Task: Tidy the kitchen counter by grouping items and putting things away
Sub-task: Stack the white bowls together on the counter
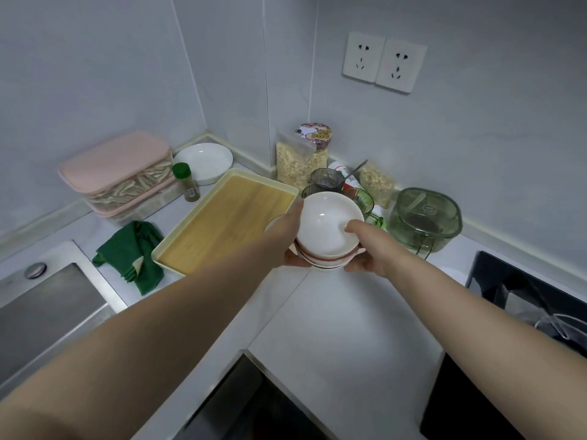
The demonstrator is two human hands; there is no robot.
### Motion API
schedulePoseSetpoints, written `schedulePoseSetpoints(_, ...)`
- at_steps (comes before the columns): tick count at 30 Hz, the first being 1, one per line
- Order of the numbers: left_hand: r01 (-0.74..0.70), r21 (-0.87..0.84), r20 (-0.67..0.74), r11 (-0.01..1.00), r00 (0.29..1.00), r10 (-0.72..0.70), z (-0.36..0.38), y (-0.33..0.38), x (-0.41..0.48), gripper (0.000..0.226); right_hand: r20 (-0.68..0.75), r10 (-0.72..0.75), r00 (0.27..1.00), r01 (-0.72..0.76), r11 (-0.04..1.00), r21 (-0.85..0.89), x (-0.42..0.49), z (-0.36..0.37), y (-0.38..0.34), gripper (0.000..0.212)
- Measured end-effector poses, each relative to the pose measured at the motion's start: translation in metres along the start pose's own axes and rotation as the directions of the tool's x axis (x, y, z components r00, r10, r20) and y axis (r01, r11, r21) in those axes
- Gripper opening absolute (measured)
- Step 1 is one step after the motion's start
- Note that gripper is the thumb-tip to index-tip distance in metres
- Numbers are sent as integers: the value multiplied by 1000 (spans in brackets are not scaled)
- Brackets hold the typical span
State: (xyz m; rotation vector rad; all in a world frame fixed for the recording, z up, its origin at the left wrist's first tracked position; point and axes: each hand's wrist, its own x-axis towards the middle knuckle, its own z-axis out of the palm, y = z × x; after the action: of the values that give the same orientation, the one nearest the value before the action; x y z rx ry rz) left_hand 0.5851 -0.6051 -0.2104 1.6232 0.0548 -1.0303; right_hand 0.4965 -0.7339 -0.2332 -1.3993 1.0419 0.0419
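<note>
A stack of white bowls [324,227], the lower ones with red rim lines, is held above the white counter [333,312] in the corner. My left hand [282,239] grips the stack's left side, thumb up along the top bowl's rim. My right hand [368,249] holds the right side, its thumb lying over the top bowl's rim and its fingers curled underneath. Just left of the stack lies a cream tray with a wooden bottom [222,223]; a small white dish edge shows behind my left hand.
Behind the stack stand green glass cups [359,198], bags of oats [298,166] and a green lidded container [425,220]. On the left are pink-lidded boxes [117,173], a spice jar [185,182], a white plate [203,161], a green cloth [133,255] and the sink [47,309]. A hob [527,296] lies on the right.
</note>
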Motion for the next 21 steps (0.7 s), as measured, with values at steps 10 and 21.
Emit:
schedulePoseSetpoints(10, -110, 134, -63, 985, 991, 120, -43, 20, 27, 51, -57, -83, 995, 79, 995, -63, 18, 48, -26, 14)
schedulePoseSetpoints(21, -17, 405, -107, 914, 992, 66, -50, 7, 69, 49, -93, -36, 995, 21, 988, -154, 40, 63, -21, 20)
